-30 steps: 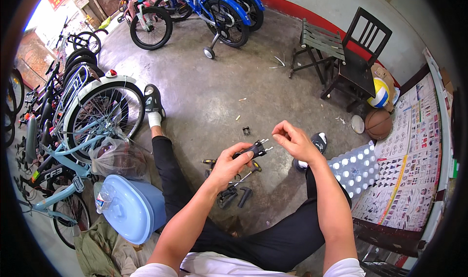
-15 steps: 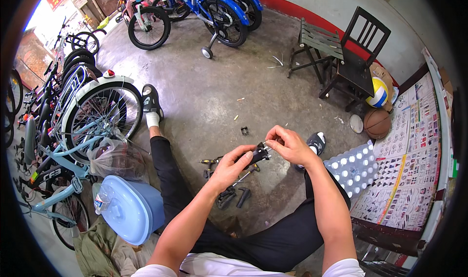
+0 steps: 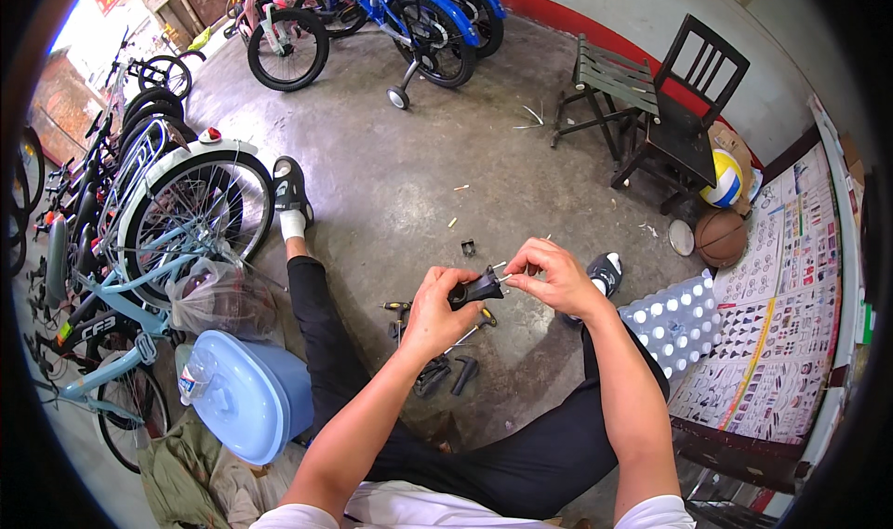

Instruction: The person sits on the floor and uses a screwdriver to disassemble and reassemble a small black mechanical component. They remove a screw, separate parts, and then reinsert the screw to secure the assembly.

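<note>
My left hand (image 3: 434, 313) grips a black bicycle stem (image 3: 482, 290) between thumb and fingers, its bolt end turned toward the right. A thin silver bolt (image 3: 499, 266) sticks out of that end. Pinched in my right hand (image 3: 551, 276) is a slim silver rod (image 3: 505, 279), whose tip meets the stem's end; its exact kind is too small to tell. On the floor beyond my hands lies a small black clamp piece (image 3: 468, 248). Below them are yellow-and-black handled tools (image 3: 397, 307) and several black parts (image 3: 464, 374).
A light blue lidded bin (image 3: 244, 399) and a pale blue bicycle (image 3: 139, 296) stand at left. Shrink-wrapped water bottles (image 3: 672, 327) sit right of my leg. Farther right are a dark chair (image 3: 684, 129), a folding stool (image 3: 609, 73) and a basketball (image 3: 721, 238). Blue bicycles (image 3: 409, 26) stand at the back.
My left hand has turned the stem, so its body and bolt end face differently. My right hand has shifted slightly right, with the silver rod now showing at the stem's end.
</note>
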